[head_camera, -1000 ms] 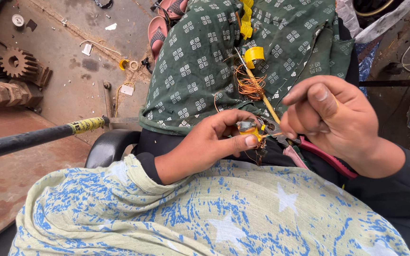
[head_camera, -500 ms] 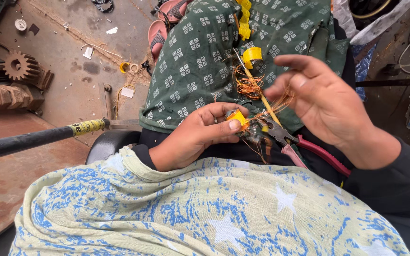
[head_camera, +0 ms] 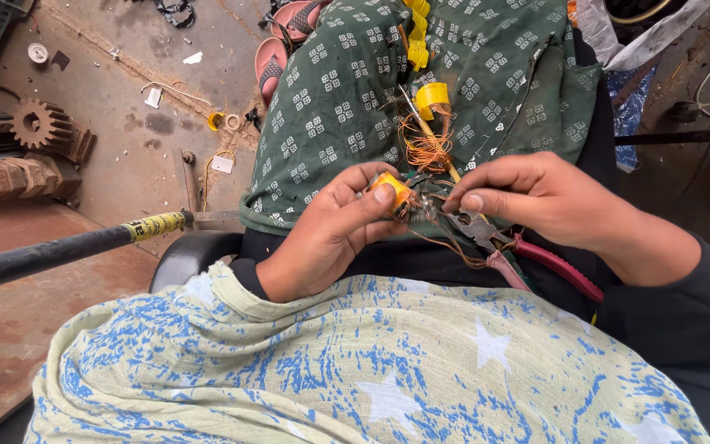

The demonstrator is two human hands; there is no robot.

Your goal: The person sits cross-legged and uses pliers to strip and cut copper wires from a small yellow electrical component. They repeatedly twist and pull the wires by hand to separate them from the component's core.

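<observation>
My left hand pinches a small yellow-wrapped coil piece between thumb and fingers, over my lap. My right hand meets it from the right, its fingertips closed on thin copper wire coming off that piece. Below the right hand lie red-handled pliers on my lap. A loose tangle of copper wire and a roll of yellow tape rest on the green patterned cloth just beyond my hands.
A black rod with a yellow-taped band crosses from the left edge. Rusty gears and metal parts sit on the floor at far left. Sandals lie at top centre. Blue-and-cream cloth covers the foreground.
My right hand, lifted with fingers spread half a second ago, has come back down and closed its fingertips on the wire beside the yellow piece. The left hand stayed holding that piece.
</observation>
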